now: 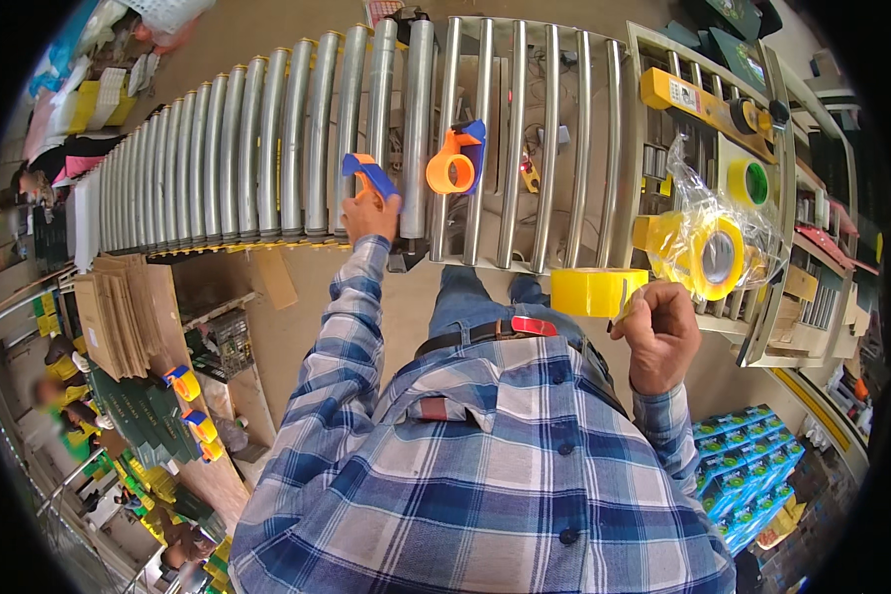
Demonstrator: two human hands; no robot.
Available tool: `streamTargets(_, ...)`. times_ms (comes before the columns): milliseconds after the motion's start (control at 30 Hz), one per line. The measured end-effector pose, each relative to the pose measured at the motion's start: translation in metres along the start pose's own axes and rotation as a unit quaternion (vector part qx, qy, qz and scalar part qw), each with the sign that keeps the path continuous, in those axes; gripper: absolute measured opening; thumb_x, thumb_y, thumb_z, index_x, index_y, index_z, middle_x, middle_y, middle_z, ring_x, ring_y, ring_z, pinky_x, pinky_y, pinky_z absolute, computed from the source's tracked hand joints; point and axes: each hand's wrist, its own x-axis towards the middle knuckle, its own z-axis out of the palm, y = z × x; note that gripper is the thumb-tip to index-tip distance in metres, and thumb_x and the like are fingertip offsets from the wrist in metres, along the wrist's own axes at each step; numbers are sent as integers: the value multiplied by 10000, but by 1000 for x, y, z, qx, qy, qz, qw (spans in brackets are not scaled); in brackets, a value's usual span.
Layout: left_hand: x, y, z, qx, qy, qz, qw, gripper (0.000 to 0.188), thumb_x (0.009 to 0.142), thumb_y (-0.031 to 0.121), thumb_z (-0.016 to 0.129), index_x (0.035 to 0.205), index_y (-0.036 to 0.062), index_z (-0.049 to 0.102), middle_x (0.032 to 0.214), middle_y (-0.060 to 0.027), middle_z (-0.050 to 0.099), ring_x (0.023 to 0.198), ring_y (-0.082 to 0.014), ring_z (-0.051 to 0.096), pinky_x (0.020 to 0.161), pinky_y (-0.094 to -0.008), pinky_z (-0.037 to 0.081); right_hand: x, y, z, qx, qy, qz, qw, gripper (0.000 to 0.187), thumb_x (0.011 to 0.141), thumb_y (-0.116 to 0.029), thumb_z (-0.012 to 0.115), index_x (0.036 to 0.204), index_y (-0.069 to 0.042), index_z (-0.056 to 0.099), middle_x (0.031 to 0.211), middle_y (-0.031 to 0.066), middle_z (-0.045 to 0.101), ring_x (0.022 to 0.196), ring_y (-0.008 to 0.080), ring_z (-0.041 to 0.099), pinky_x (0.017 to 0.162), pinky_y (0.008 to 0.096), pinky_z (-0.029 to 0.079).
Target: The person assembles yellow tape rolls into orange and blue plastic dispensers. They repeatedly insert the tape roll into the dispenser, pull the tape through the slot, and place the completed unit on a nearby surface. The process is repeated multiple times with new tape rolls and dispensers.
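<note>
My left hand (371, 215) is closed around an orange and blue tape dispenser (368, 170) above the roller conveyor. A second orange and blue tape dispenser (452, 170) rests on the rollers just to its right, with its round orange hub facing up. In front of my belt on the right, my right hand (660, 335) pinches the edge of a wide roll of yellow packing tape (596, 293). The roll is held sideways, and a small dark strip shows near the fingertips. Part of the left fingers is hidden behind the dispenser.
Metal rollers (312, 139) stretch across the front. On the right end lie yellow tape rolls (715, 257) in clear plastic wrap, a green-cored roll (747, 182) and a long yellow tool (698, 102). Flat cardboard (119, 317) stands left; blue boxes (747, 470) are stacked lower right.
</note>
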Motion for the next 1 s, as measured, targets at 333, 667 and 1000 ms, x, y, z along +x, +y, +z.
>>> streamTargets(333, 45, -43, -7, -226, -313, -124, 914, 479, 803, 368, 724, 974, -48, 559, 937, -160, 666, 755, -263, 695, 545, -322, 595, 6, -8, 83, -27, 35, 37, 998, 67, 909, 16, 573, 917, -1, 508, 773, 44, 557, 614, 97, 575, 572, 231, 501)
streamTargets(667, 62, -18, -52, -248, 67, 122, 959, 296, 750, 185, 683, 912, -4, 522, 926, -141, 489, 919, -355, 542, 802, -443, 461, 20, -14, 175, -59, -93, 17, 994, 92, 859, 48, 592, 892, -5, 524, 805, 11, 556, 664, 57, 539, 609, 201, 462)
streamTargets(1000, 64, -64, -12, -157, -84, 72, 981, 421, 788, 327, 719, 991, 7, 536, 1024, -177, 513, 943, -334, 537, 835, -426, 450, 33, -22, 203, -122, -201, 1, 972, 102, 834, -1, 622, 865, 11, 526, 747, 37, 599, 689, 84, 607, 663, 235, 525)
